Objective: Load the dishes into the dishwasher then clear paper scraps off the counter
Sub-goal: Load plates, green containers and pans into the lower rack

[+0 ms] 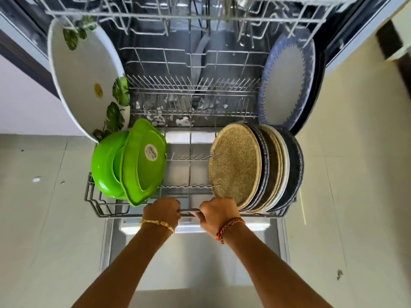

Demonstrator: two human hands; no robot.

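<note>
Both my hands grip the front rail of the grey wire lower dishwasher rack (106, 210), knuckles up, fingers curled over the bar. My left hand (162, 211), with a thin gold bracelet (158, 223) at the wrist, sits just beside my right hand (216, 213), which carries an orange braided cord bracelet (229, 225); a short stretch of bare rail shows between them, so the hands are apart but near. The rack is pulled out over the open stainless dishwasher door (191, 252), which lies flat beneath my forearms. Just beyond my left hand and to its left, bright green plastic bowls (133, 163) stand on edge, nested together; a round white sticker shows on the nearest. Farther beyond those, a large white round plate with green leaf prints (86, 81) leans at the rack's left side. Just beyond my right hand, a row of speckled tan, dark and white round plates (255, 167) stands upright, touching one another. Beyond them, a grey plate with a blue patterned rim (287, 81) stands at the right side. The middle tines ahead of my hands hold nothing. The white wire upper rack (189, 12) is the farthest thing ahead. Pale floor tiles (44, 218) lie either side of my arms.
</note>
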